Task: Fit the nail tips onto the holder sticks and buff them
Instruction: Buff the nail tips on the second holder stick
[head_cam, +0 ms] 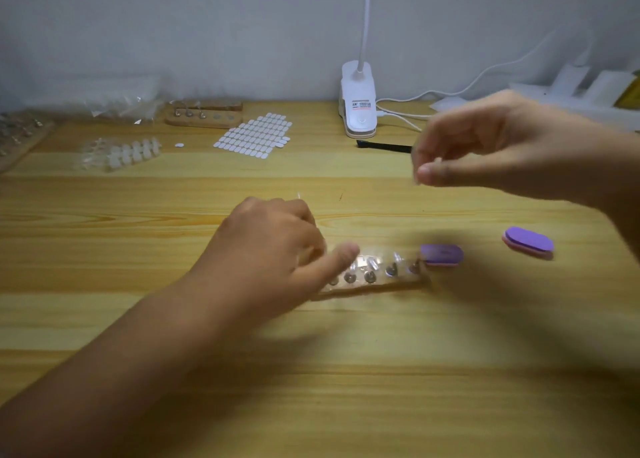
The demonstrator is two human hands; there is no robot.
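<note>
A wooden stand (375,288) lies in the middle of the table with several clear holder sticks (370,275) on metal feet in it. My left hand (273,253) is at the stand's left end, fingers curled and thumb stretched over the sticks. A clear stick end (299,195) pokes out above its knuckles. My right hand (485,145) is raised above the table to the right, blurred, pinching what looks like a small clear nail tip (437,161) between thumb and fingers. One purple buffer block (442,255) touches the stand's right end, and another (528,242) lies further right.
At the back left are a second wooden stand (204,115), a sheet of white adhesive tabs (254,135), a strip of clear nail tips (131,152) and plastic bags (104,99). A white clip lamp (358,107) and a black brush (384,145) sit behind.
</note>
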